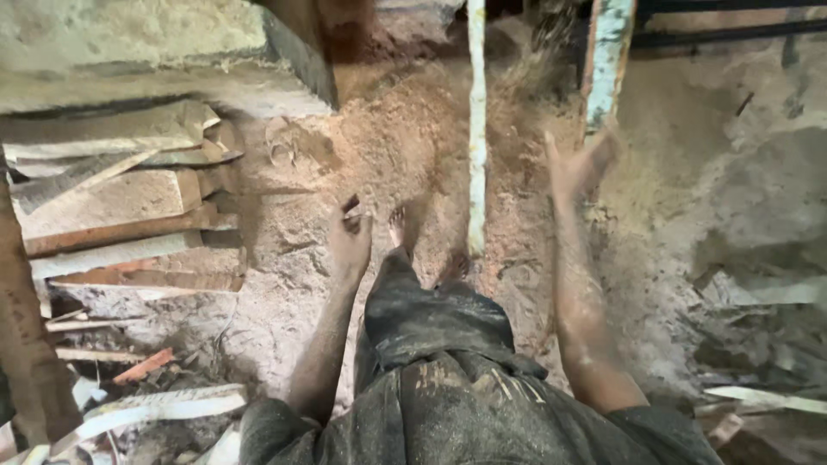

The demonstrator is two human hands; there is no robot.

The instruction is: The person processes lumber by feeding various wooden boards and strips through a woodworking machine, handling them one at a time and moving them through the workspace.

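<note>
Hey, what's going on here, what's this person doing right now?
A person stands barefoot on a heap of sawdust, seen from above. Their left hand hangs low, closed on a small dark scrap. Their right hand is raised and open, with loose sawdust blurred in the air above it, near a pale upright pole. Cut planks lie stacked to the left.

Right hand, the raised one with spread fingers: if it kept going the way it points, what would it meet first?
Most likely the pale blue-green painted wooden post just beyond the right hand; its fingertips appear almost at the post's lower end, though depth is unclear.
</note>
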